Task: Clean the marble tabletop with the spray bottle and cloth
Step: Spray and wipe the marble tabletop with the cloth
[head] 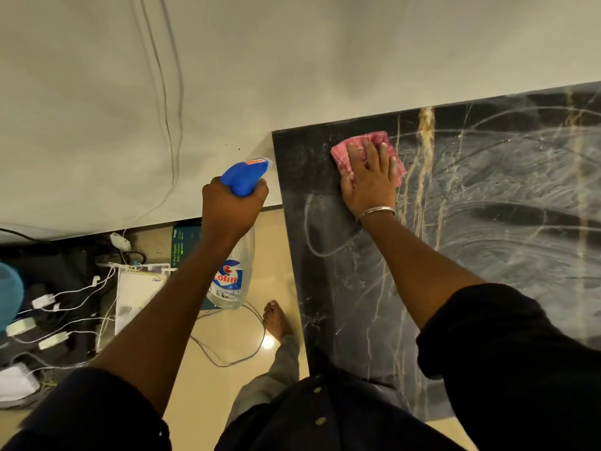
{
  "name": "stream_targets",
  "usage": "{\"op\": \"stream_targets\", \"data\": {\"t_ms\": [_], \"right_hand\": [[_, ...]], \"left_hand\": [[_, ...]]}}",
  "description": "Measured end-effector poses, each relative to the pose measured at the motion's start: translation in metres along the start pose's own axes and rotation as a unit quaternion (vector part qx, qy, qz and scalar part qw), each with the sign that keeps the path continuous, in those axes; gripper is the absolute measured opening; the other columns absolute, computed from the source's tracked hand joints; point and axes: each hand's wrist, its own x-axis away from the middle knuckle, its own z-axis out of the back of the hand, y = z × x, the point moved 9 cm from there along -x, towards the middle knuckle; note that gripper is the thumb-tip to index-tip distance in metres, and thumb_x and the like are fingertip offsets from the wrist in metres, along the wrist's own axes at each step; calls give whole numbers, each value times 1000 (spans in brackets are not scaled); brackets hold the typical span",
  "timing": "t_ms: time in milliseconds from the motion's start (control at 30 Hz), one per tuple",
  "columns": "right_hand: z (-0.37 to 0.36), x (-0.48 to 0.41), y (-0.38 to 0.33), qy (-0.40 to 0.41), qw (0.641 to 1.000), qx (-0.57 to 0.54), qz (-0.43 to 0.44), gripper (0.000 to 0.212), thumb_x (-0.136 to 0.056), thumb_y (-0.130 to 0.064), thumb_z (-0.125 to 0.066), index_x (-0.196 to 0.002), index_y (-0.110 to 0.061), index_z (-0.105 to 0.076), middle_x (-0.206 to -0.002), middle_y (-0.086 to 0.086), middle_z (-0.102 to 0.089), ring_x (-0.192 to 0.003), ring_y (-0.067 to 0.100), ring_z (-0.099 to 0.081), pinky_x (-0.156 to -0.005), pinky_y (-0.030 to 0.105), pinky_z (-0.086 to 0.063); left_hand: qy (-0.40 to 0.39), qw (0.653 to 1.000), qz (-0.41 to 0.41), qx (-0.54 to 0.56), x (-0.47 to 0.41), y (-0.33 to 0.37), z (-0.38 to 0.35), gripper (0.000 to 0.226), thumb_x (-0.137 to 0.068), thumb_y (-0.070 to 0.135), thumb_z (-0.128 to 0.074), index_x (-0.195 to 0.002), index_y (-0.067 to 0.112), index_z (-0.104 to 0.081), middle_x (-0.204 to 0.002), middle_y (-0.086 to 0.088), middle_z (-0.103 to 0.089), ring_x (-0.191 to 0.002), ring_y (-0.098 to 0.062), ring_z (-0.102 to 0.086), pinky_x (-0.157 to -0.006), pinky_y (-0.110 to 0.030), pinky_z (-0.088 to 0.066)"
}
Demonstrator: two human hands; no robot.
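Cloth: the pink cloth [374,137] lies flat on the tabletop [341,271] under the right hand [369,182], near the tabletop's far left corner.
Right hand: fingers spread and straight, palm down, pressing the cloth to the marble; a thin metal bangle [377,212] sits on its wrist.
Tabletop: black marble with white and gold veins; to the right of the right hand it shows whitish swirled wipe streaks, and nearer the person a thin curved streak.
Spray bottle: the spray bottle [229,281] hangs off the tabletop's left edge, left of the right hand, with its blue head up and its clear body over the floor.
Left hand: the left hand [232,206] has its fingers curled round the bottle's neck, just below the blue head.
Below the left hand: a bare foot [276,322] on the cream floor [208,395], a green box [183,245], a white box [136,288] and tangled cables [227,359].
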Motion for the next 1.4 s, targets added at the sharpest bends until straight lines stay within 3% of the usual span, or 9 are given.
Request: {"op": "stream_targets", "data": {"t_ms": [100, 267, 433, 633, 733, 833, 1067, 1233, 1400], "right_hand": [[-3, 14, -28, 8, 999, -7, -37, 60, -98, -44, -33, -155, -25, -26, -162, 14, -21, -150, 42, -9, -121, 58, -7], [-26, 59, -115, -40, 989, 13, 144, 61, -100, -42, -37, -156, -25, -21, -163, 13, -20, -150, 40, -10, -121, 59, -8], [-26, 77, -88, -55, 969, 26, 239, 61, -98, -43, -38, -156, -25, -25, -163, 11, -22, -151, 38, -10, -122, 56, -7], [-5, 59, 6, -4, 1000, 6, 12, 64, -96, -41, -41, -156, -27, -23, -164, 11, -17, -151, 38, -7, -122, 56, -7], [-8, 73, -19, 13, 998, -6, -59, 63, -95, -36, -43, -155, -24, -27, -162, 14, -21, -150, 41, -8, -121, 58, -6], [-20, 93, -80, 0, 1000, -5, 4, 62, -97, -36, -41, -156, -25, -24, -162, 14, -20, -151, 41, -8, -121, 58, -8], [-29, 111, -94, -41, 980, 28, 194, 58, -100, -40, -41, -155, -26, -27, -162, 10, -23, -151, 35, -13, -123, 54, -11], [1, 95, 26, 2, 1000, 6, 21, 62, -95, -35, -40, -154, -25, -29, -163, 11, -23, -151, 36, -11, -122, 53, -10], [-6, 113, 9, 10, 996, -7, -92, 61, -96, -34, -39, -155, -25, -27, -163, 13, -18, -151, 38, -6, -121, 56, -8]], "left_hand": [[17, 999, -2, -32, 15, 12, 6, 25, -89, 26, -65, -100, 3, -62, -80, -22, -67, -74, -32, -67, -77, -35, -56], [50, 998, 3, -48, 41, 25, 18, 28, -86, 28, -64, -97, 3, -63, -78, -21, -68, -72, -31, -67, -75, -36, -57], [70, 997, 12, -38, 72, 27, 21, 27, -85, 28, -64, -99, 5, -62, -79, -23, -66, -73, -32, -66, -76, -39, -57], [29, 999, 31, -16, 82, 13, 14, 26, -86, 25, -64, -98, 1, -61, -78, -23, -63, -73, -35, -66, -77, -49, -58], [26, 999, 29, -15, 83, 8, 19, 23, -87, 25, -65, -94, 3, -61, -78, -22, -64, -69, -29, -65, -74, -35, -59], [9, 1000, 15, -25, 86, 9, 21, 14, -88, 21, -65, -88, 10, -58, -66, -10, -57, -55, -14, -55, -57, -11, -47], [5, 1000, 15, -26, 89, -1, 28, 15, -87, 23, -65, -87, 9, -58, -65, -7, -54, -54, -12, -52, -59, -19, -46], [7, 1000, 14, -14, 88, -4, 30, 21, -86, 24, -65, -92, 4, -61, -69, -16, -57, -60, -20, -56, -64, -30, -51], [9, 1000, 15, -23, 99, -6, 29, 22, -87, 24, -65, -93, 3, -61, -68, -13, -56, -55, -14, -52, -59, -19, -45]]}}
